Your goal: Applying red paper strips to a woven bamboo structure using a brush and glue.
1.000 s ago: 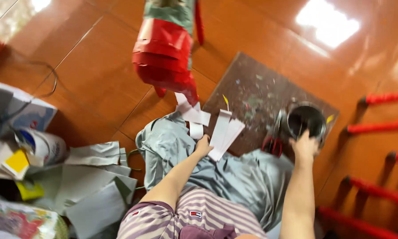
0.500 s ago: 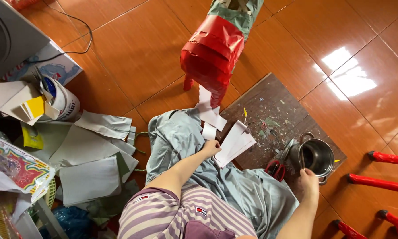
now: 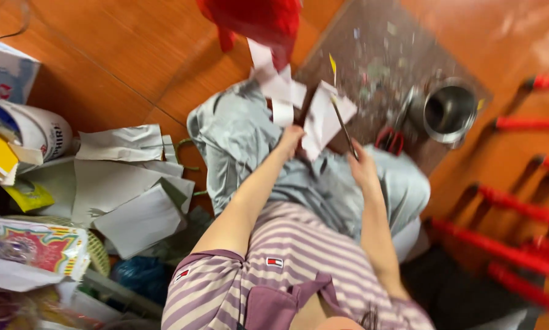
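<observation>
My left hand [image 3: 289, 139] pinches a bunch of white paper strips [image 3: 323, 116] above my lap. The strips hang from a red paper object [image 3: 256, 21] at the top of the view. My right hand [image 3: 363, 166] is closed around a thin dark stick [image 3: 341, 122], perhaps a brush, whose tip lies against the white paper. Both hands are close together over my grey trousers [image 3: 244, 140]. Motion blurs the picture.
A speckled brown board [image 3: 378, 58] lies on the orange tile floor with a metal cup [image 3: 448, 110] and red-handled scissors [image 3: 389, 139] on it. Cut grey and white paper sheets [image 3: 128, 183] and boxes pile up at left. Red rods [image 3: 519, 208] lie at right.
My right hand left the metal cup and came over to the white paper, now holding the thin stick. My left hand stayed on the strips. The view shifted closer.
</observation>
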